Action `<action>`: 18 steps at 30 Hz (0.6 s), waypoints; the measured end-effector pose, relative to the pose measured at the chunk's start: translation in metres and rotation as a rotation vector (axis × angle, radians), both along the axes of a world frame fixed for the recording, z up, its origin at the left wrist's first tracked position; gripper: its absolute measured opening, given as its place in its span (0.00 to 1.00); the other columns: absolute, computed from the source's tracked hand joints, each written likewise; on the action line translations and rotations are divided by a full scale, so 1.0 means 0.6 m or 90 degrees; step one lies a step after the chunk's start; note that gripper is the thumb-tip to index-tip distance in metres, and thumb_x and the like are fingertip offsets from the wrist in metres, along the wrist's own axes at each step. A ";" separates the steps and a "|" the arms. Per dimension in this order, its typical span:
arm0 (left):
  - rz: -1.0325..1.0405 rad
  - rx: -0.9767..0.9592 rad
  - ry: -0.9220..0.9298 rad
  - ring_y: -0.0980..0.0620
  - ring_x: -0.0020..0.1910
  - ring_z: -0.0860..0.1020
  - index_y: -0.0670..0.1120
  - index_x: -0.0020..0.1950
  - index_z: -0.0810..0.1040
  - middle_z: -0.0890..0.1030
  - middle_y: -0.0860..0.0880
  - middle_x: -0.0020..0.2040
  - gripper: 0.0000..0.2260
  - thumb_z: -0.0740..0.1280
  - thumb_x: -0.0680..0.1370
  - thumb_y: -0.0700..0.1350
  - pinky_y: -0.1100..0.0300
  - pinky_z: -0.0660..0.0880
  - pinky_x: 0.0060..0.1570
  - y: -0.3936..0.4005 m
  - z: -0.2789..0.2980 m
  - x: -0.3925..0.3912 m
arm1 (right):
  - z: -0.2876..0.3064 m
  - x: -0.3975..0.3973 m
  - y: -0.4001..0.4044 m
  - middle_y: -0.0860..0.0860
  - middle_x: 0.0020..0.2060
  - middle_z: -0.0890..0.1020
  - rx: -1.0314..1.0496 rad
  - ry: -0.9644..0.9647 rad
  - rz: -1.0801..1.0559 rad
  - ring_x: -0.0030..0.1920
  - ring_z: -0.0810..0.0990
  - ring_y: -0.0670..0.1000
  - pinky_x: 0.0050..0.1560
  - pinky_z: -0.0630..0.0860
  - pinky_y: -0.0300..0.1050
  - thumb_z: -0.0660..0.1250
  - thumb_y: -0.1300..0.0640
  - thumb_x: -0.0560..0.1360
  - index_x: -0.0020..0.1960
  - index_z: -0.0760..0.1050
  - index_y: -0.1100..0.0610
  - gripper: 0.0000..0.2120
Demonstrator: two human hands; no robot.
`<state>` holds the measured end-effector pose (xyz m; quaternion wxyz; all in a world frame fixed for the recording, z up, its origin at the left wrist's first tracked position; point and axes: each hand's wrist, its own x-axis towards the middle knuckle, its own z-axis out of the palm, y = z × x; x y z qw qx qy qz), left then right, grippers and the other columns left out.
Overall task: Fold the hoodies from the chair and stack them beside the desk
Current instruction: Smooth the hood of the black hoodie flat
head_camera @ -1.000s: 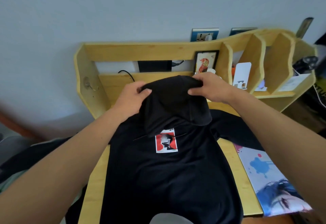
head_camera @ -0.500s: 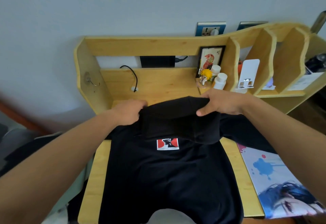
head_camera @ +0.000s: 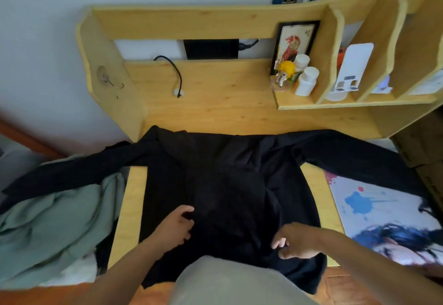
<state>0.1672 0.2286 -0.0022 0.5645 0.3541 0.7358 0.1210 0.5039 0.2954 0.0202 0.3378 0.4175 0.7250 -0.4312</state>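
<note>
Looking down from the head camera, I've got both arms in shot, bare all the way along what the frame shows: no sleeves, no cuffs. The left hand [head_camera: 176,225] comes in with nothing on it, no ring or band that I can make out. The right hand [head_camera: 296,241] is bare as well, wrist uncovered, no watch or strap there. Fingernails on that side look short and plain, though it's a bit blurred. Down at the bottom centre I'm seeing a rounded stretch of plain grey cloth [head_camera: 230,280], a top on the torso, smooth, with no print, seam or pocket visible from here.
</note>
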 end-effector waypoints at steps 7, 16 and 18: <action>0.381 -0.147 -0.153 0.42 0.54 0.81 0.46 0.62 0.72 0.80 0.42 0.57 0.12 0.64 0.84 0.52 0.44 0.81 0.55 -0.011 -0.006 0.054 | -0.050 -0.062 -0.053 0.49 0.40 0.80 0.276 -0.015 -0.538 0.41 0.80 0.52 0.38 0.74 0.45 0.65 0.41 0.79 0.46 0.71 0.51 0.14; 0.376 -0.092 -0.182 0.44 0.54 0.81 0.47 0.51 0.76 0.81 0.42 0.54 0.03 0.67 0.83 0.45 0.46 0.80 0.60 -0.035 0.001 0.087 | -0.084 -0.087 -0.042 0.56 0.60 0.79 0.220 -0.039 -0.659 0.59 0.79 0.60 0.51 0.75 0.50 0.65 0.42 0.79 0.70 0.66 0.53 0.25; 0.385 -0.079 -0.235 0.44 0.59 0.80 0.47 0.56 0.77 0.80 0.43 0.58 0.03 0.68 0.82 0.44 0.46 0.78 0.62 -0.042 0.003 0.075 | -0.087 -0.090 -0.025 0.55 0.59 0.80 0.191 -0.030 -0.647 0.57 0.79 0.58 0.50 0.75 0.48 0.67 0.43 0.78 0.68 0.70 0.52 0.22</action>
